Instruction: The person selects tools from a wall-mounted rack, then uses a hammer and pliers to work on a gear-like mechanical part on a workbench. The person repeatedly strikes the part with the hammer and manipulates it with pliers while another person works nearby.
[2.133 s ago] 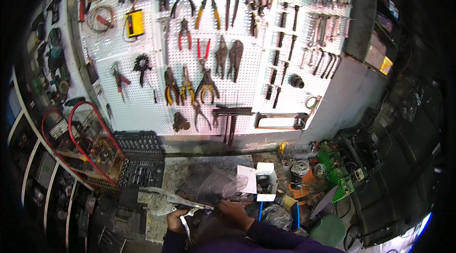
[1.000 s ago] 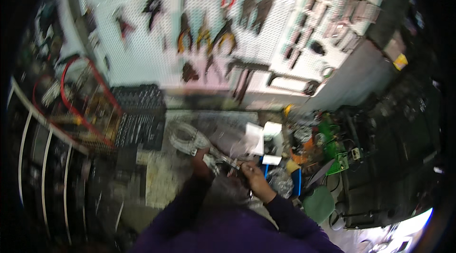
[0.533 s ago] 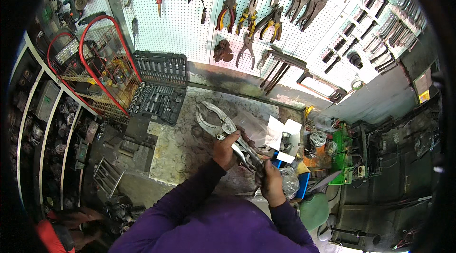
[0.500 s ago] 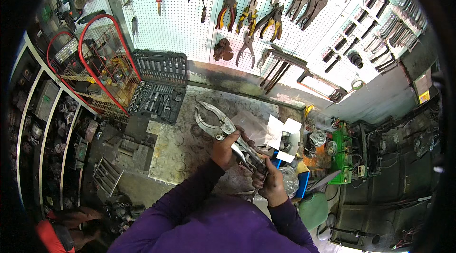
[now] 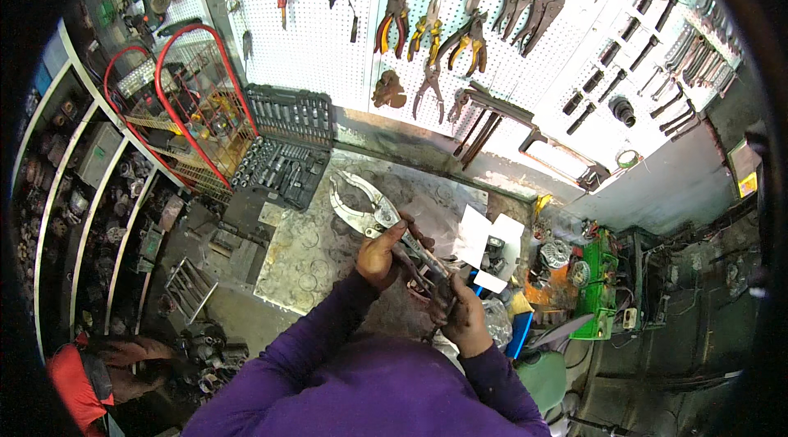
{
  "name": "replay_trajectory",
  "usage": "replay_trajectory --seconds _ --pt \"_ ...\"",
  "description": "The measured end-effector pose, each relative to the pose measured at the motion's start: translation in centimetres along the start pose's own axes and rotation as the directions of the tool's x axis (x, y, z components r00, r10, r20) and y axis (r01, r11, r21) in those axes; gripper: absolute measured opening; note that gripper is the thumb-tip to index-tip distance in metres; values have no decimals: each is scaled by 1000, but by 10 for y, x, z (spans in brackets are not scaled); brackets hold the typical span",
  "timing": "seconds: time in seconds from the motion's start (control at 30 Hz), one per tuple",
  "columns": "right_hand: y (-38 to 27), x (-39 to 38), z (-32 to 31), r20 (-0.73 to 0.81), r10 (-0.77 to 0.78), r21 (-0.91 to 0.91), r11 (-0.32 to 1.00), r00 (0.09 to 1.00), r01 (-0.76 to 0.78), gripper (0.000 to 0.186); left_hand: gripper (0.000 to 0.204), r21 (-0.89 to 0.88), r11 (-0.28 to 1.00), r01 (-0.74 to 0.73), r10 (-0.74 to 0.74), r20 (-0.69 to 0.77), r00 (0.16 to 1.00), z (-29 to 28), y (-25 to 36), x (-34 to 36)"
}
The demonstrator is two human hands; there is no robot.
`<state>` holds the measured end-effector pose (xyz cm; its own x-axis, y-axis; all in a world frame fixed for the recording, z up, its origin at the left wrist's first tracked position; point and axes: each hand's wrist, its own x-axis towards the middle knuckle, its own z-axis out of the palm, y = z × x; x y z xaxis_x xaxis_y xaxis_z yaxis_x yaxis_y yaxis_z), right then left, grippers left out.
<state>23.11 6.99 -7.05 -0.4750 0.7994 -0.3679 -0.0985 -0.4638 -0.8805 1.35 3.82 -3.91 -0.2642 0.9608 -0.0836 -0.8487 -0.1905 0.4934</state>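
Large silver locking pliers (image 5: 384, 214) with wide curved jaws are held over the workbench (image 5: 297, 266), jaws pointing up and left. My left hand (image 5: 381, 255) is closed round them just below the jaws, thumb on top. Farther down, at the handle end, my right hand (image 5: 466, 322) grips the pliers, its fingers partly hidden. The jaws stand apart with nothing between them. Just right of the pliers sits an opened white box (image 5: 494, 250) with a dark part inside. Behind the pliers lies clear plastic wrapping (image 5: 433, 217).
An open socket set case (image 5: 289, 150) stands at the bench's back left, beside a red-framed wire rack (image 5: 207, 100). Pliers (image 5: 427, 31) and a hacksaw (image 5: 566, 160) hang on the pegboard. At the right are a green crate (image 5: 601, 285) and a green stool seat (image 5: 542, 378).
The view has shifted slightly, so the background sits a little lower and further right. Both hands still hold the pliers; my right hand has turned slightly at the handle end.
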Motion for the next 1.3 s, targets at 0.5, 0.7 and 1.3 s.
replay_trajectory --seconds 0.5,0.7,1.3 --pt "-67 5 -107 304 -563 -634 482 769 604 36 51 496 853 -163 138 86 987 51 -88 -15" --pt "-58 21 -126 223 -458 -593 637 861 492 41 47 536 830 -156 136 76 988 63 -94 -23" --pt "-75 45 -116 278 -20 -189 979 960 75 46 50 376 916 -142 201 -124 972 56 -96 -20"
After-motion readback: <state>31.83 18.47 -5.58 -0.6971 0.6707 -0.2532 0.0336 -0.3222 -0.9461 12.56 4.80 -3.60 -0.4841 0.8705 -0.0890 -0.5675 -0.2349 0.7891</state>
